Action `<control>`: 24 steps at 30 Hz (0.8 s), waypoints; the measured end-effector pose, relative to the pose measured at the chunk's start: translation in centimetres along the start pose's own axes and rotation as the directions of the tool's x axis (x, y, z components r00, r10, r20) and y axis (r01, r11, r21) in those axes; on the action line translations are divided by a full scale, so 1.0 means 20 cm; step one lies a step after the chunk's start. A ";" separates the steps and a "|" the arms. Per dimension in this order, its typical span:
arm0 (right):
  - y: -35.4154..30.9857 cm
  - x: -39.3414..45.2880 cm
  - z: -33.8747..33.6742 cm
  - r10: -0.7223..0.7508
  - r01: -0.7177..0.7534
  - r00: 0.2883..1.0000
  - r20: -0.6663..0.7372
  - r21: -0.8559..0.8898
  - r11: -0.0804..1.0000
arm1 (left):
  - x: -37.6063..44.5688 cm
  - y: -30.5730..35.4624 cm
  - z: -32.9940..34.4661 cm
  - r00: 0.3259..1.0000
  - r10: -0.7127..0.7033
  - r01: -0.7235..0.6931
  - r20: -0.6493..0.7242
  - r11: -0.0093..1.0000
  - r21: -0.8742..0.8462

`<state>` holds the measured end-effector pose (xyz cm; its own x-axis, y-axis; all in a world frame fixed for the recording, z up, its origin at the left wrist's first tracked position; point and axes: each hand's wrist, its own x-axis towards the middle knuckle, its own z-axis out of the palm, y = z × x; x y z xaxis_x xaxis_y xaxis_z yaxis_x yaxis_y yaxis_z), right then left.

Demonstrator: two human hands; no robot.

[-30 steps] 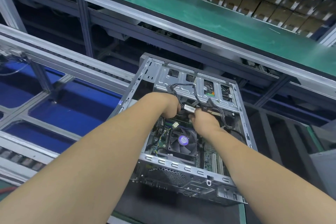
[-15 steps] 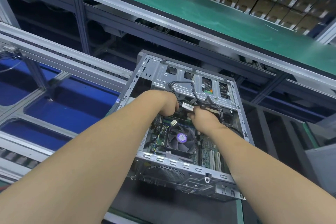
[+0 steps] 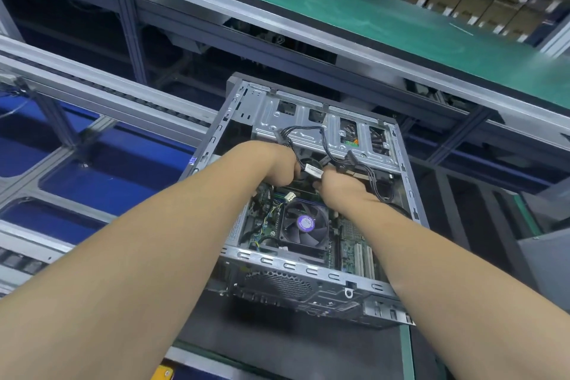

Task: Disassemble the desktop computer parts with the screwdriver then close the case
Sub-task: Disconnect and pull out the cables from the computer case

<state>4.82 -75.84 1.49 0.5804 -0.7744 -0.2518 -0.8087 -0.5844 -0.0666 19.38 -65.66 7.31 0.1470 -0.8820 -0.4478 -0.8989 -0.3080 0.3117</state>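
The open desktop case (image 3: 308, 270) lies on its side on a dark mat, its inside facing me. Both my hands reach into it just above the black CPU fan (image 3: 303, 225). My left hand (image 3: 282, 165) is curled knuckles-up over the board, and its fingertips are hidden. My right hand (image 3: 340, 188) is curled close beside it, fingers tucked under. A black cable with a white label (image 3: 313, 170) runs between the two hands. Whether either hand grips it or a part beneath, I cannot tell. No screwdriver is in view.
A metal drive cage (image 3: 324, 133) with black power leads sits at the case's far end. Aluminium conveyor rails (image 3: 101, 95) and blue trays (image 3: 101, 188) lie to the left. A green-topped shelf (image 3: 339, 9) runs above. A grey box (image 3: 549, 259) stands at the right.
The view has shifted slightly. Both hands stay at the same spot inside the case, with only small movement around the labelled cable.
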 end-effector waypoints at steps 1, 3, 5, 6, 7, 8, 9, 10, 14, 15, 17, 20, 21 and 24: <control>0.00 0.00 0.00 0.009 -0.009 1.000 0.005 0.006 1.000 | 0.00 0.01 0.00 1.000 -0.003 0.003 0.000 1.000 0.003; 0.01 0.01 0.01 0.036 -0.036 0.999 0.023 0.018 0.999 | -0.02 0.02 -0.01 1.000 -0.007 0.007 0.003 1.000 0.014; 0.02 0.02 0.03 0.060 -0.060 0.998 0.025 0.023 0.998 | -0.04 0.03 -0.02 1.000 -0.007 0.007 0.004 1.000 0.012; 0.02 0.02 0.04 0.072 -0.072 0.997 0.015 0.022 0.997 | -0.04 0.03 -0.02 1.000 -0.001 0.001 -0.003 1.000 0.008; 0.02 0.02 0.05 0.085 -0.085 0.996 -0.002 0.016 0.996 | -0.04 0.02 -0.01 1.000 0.006 -0.006 -0.016 1.000 0.002; 0.02 0.02 0.05 0.093 -0.092 0.995 -0.021 0.008 0.996 | -0.05 0.02 -0.01 0.999 0.017 -0.016 -0.035 1.000 0.005; 0.01 0.00 0.05 0.088 -0.088 0.996 -0.032 -0.005 0.996 | -0.05 0.02 -0.01 0.998 0.036 -0.035 -0.056 0.999 0.032; 0.01 -0.02 0.04 0.071 -0.071 0.997 -0.034 -0.011 0.997 | -0.07 0.02 -0.01 0.994 0.068 -0.061 -0.089 0.995 0.080; 0.01 -0.17 -0.05 -0.037 0.030 0.997 0.066 0.104 0.994 | -0.15 0.03 0.00 0.941 0.204 -0.138 -0.269 0.960 0.245; 0.01 -0.23 -0.09 -0.071 0.053 0.990 0.119 0.145 0.988 | -0.18 0.04 0.01 0.918 0.232 -0.153 -0.322 0.955 0.252; 0.01 -0.35 -0.17 -0.120 0.071 0.976 0.183 0.256 0.964 | -0.26 0.10 0.01 0.858 0.232 -0.161 -0.458 0.969 0.188; -0.01 -0.51 -0.33 -0.153 0.059 0.967 0.203 0.403 0.913 | -0.40 0.22 -0.02 0.798 -0.021 -0.191 -0.602 0.939 -0.285; -0.03 -0.55 -0.39 -0.173 0.070 0.967 0.187 0.458 0.886 | -0.44 0.26 -0.05 0.776 -0.117 -0.201 -0.620 0.886 -0.419; -0.07 -0.70 -0.55 -0.246 0.068 0.955 0.166 0.685 0.725 | -0.54 0.36 -0.17 0.695 -0.298 -0.268 -0.655 0.738 -0.620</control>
<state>-1.18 -66.90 15.76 0.7376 -0.5551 -0.3845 -0.6125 -0.3103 -0.7270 12.67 -59.65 17.31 0.6402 -0.7544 0.1446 -0.4466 -0.2124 0.8692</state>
